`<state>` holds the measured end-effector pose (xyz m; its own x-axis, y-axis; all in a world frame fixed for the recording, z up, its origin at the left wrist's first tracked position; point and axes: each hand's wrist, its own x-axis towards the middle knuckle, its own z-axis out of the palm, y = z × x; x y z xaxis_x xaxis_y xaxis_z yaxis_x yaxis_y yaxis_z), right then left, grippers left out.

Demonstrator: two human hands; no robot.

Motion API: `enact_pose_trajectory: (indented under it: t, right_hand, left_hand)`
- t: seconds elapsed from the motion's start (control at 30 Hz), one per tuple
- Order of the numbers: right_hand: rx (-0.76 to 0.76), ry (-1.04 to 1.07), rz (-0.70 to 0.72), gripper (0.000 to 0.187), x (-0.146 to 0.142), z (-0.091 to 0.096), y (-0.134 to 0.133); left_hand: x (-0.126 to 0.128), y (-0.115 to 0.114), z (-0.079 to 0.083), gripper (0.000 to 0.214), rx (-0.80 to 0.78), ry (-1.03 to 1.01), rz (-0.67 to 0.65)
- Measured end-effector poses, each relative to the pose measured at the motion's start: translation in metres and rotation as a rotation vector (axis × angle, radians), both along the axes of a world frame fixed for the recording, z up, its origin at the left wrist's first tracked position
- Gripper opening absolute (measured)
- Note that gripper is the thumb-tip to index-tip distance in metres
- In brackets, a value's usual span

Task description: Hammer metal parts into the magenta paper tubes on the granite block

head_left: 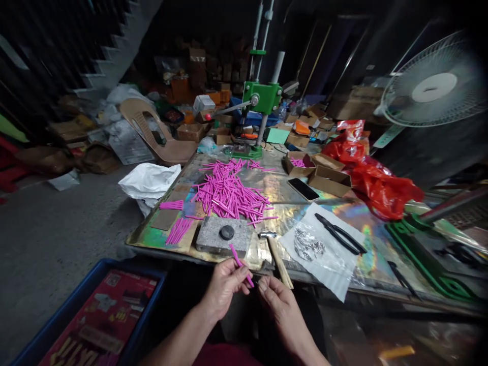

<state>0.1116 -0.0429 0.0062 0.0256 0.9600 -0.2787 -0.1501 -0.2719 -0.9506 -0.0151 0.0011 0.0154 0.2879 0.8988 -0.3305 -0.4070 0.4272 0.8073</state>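
My left hand (225, 284) pinches a thin pink stick (237, 258), which slants up toward a grey stone block (206, 236). Close by on the right, my right hand (279, 299) has its thumb and fingertips pressed together; whatever may be between them is too small to make out. A round black piece (226, 232) rests on the block. To its right lies a small hammer (280, 262) with a wooden handle. Behind the block spreads a large pile of pink sticks (232, 190), with two small sorted bunches, one being the near bunch (179, 231), at its left.
Right of the hammer, black-handled pliers (337, 233) and small shiny metal pieces (308, 245) lie on a white sheet (335, 277). A phone (303, 189), cardboard boxes (330, 180) and a green hand press (263, 96) stand farther back. A blue crate (95, 277) is at lower left.
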Motion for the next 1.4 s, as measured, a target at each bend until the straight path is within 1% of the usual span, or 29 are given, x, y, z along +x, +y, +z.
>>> enact_pose_trajectory:
  t: [0.13, 0.3, 0.43, 0.6, 0.77, 0.9, 1.17, 1.27, 1.4]
  right_hand:
    - [0.0, -0.001, 0.002, 0.039, -0.003, -0.001, 0.0]
    - [0.01, 0.011, 0.007, 0.039, -0.005, -0.006, 0.0]
    - [0.002, 0.026, 0.003, 0.039, -0.006, -0.006, 0.0]
    - [0.003, 0.054, -0.014, 0.037, -0.006, -0.005, -0.001]
    - [-0.004, 0.126, -0.061, 0.036, -0.011, -0.008, -0.003]
    - [0.011, 0.167, -0.053, 0.032, -0.014, -0.011, -0.003]
    - [0.047, 0.136, -0.062, 0.032, -0.01, -0.029, 0.0]
    - [0.038, 0.113, -0.082, 0.035, -0.011, -0.03, 0.002]
    - [0.041, 0.054, -0.085, 0.038, -0.012, -0.028, 0.004]
  left_hand:
    - [-0.001, 0.001, 0.002, 0.028, -0.044, -0.066, 0.052]
    - [0.001, 0.0, -0.001, 0.026, -0.049, -0.092, 0.053]
    - [0.001, -0.001, -0.004, 0.027, -0.05, -0.092, 0.043]
    - [0.002, -0.002, -0.005, 0.025, -0.023, -0.079, 0.031]
    - [0.007, -0.006, -0.006, 0.03, -0.003, -0.038, 0.065]
    - [0.01, -0.007, -0.011, 0.028, 0.045, -0.013, 0.102]
    - [0.007, -0.007, -0.015, 0.027, 0.1, 0.056, 0.119]
    - [0.006, -0.006, -0.015, 0.027, 0.094, 0.067, 0.135]
    - [0.004, -0.005, -0.013, 0.03, 0.037, 0.054, 0.145]
